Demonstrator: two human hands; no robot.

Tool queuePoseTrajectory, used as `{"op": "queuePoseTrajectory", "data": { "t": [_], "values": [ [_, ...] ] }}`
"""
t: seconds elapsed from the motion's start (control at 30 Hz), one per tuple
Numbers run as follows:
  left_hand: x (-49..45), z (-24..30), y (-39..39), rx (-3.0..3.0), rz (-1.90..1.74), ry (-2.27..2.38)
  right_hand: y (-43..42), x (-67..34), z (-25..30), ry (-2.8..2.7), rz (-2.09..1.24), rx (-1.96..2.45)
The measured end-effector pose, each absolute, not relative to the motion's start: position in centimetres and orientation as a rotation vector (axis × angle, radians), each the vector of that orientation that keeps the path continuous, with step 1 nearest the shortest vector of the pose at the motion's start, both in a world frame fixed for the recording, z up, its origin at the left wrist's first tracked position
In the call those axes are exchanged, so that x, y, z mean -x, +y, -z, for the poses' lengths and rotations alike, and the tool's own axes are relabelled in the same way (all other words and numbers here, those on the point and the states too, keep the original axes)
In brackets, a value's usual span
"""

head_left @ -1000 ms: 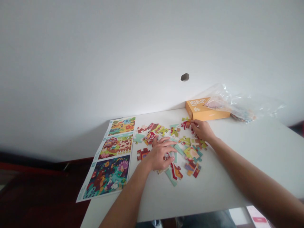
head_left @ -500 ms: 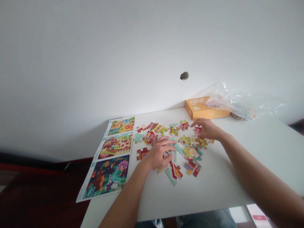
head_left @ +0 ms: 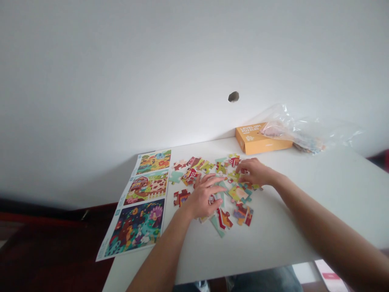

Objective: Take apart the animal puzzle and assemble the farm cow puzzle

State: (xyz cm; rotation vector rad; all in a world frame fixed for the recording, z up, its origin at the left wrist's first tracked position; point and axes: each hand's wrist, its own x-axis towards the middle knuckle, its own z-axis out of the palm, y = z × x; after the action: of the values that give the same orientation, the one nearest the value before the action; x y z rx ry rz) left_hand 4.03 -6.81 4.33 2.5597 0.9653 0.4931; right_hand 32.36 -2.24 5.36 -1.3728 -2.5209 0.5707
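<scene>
Several colourful puzzle pieces (head_left: 194, 168) lie scattered on the white table (head_left: 304, 227). My left hand (head_left: 205, 196) rests flat on the pieces near the middle of the pile, fingers stretched out and pointing right. My right hand (head_left: 253, 171) lies on the pieces at the pile's far right side, fingers curled down onto them; whether it grips one I cannot tell. A loose brown-red piece (head_left: 181, 197) sits just left of my left hand.
A long picture sheet (head_left: 139, 205) with three printed scenes hangs over the table's left edge. An orange box (head_left: 258, 140) stands at the back by the wall, with a crumpled clear plastic bag (head_left: 304, 132) against it. A dark mark (head_left: 233, 96) is on the white wall.
My right hand has drawn back from the far pieces near the orange box toward the pile's middle. My left hand has stayed on the pieces.
</scene>
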Motion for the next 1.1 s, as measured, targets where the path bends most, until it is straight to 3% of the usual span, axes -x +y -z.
{"op": "queuePoseTrajectory", "data": {
  "t": [0.3,1.1],
  "values": [
    [-5.9,-5.4,-8.4,-2.613,-0.354,0.662,-3.8,-31.2,-6.5,-2.647,-0.525,1.335],
    [-4.8,-4.7,-7.3,-2.561,-0.529,0.883,-4.6,-30.6,-5.7,-2.711,-0.522,1.281]
  ]
}}
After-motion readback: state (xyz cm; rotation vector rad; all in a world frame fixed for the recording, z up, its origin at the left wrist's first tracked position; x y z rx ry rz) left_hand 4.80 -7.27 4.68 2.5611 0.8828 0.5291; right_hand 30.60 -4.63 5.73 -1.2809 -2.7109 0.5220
